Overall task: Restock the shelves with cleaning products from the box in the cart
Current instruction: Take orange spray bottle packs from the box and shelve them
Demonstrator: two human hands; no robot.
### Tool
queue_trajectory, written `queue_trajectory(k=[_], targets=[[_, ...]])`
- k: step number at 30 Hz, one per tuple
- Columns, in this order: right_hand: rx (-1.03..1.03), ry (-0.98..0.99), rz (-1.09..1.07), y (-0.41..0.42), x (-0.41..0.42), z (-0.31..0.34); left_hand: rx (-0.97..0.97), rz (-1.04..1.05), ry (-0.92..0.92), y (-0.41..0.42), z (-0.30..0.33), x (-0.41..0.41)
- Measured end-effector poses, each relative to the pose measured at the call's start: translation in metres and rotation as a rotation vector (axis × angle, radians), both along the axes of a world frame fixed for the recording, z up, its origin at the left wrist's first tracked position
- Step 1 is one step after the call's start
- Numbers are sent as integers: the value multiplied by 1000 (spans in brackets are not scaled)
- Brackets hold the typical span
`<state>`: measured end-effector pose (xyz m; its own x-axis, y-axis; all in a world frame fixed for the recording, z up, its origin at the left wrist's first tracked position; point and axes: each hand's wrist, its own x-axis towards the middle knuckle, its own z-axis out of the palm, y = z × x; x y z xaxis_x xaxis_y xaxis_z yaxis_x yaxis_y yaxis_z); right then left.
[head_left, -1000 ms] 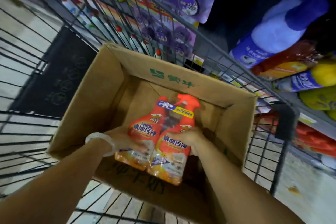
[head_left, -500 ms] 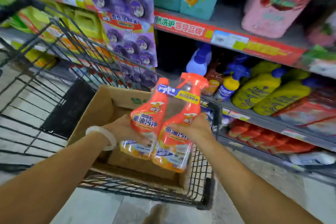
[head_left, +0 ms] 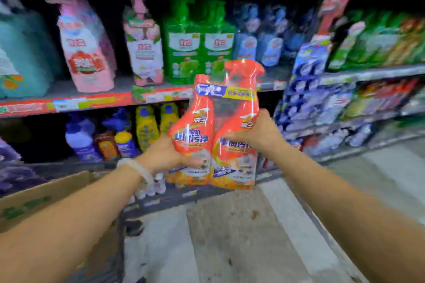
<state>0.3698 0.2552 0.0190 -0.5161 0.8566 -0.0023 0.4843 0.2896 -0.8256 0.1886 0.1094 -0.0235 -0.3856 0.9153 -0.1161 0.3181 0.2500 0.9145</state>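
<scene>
Item: twin pack of orange plastic spray bottles (head_left: 215, 126), shrink-wrapped together under a blue and yellow band; one orange trigger head tops the right bottle. The view is blurred and the print is not legible.
Position: pack upright, raised in the air in front of the store shelving, touching no shelf.
Left hand (head_left: 164, 156): grasps the pack's lower left side, thumb across the front label; a pale beaded bracelet (head_left: 138, 169) circles the wrist.
Right hand (head_left: 257, 134): clasps the pack's right side at mid-height, fingers curled onto the front.
Behind the pack: grey shelf with a red price strip (head_left: 92, 102); above the strip stand green pump bottles (head_left: 200, 41) directly behind the pack's top, and pink pump bottles (head_left: 86, 43) further left of the pack.
Below the strip: yellow bottles (head_left: 147, 125) and a white-and-blue bottle (head_left: 79, 138), left of the pack.
Right of the pack: blue and white packets (head_left: 315, 96) stacked on the neighbouring shelves.
Lower left of the pack: brown cardboard box (head_left: 43, 193) with green print, its rim under the left forearm.
Beneath the pack: grey tiled floor (head_left: 230, 236).
</scene>
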Motion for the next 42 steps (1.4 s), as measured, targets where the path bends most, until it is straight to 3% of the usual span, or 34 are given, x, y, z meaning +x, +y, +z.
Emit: queue_trajectory(k=[10, 21, 32, 36, 42], targets=[[135, 6, -283, 138, 207, 91, 143, -294, 178, 207, 82, 167], [241, 115, -540, 327, 329, 148, 343, -541, 237, 456, 143, 276], [291, 161, -725, 485, 468, 145, 304, -625, 259, 664, 145, 403], [336, 166, -699, 556, 517, 162, 390, -661, 247, 726, 163, 458], [393, 159, -611, 687, 582, 204, 390, -514, 315, 857, 190, 528]])
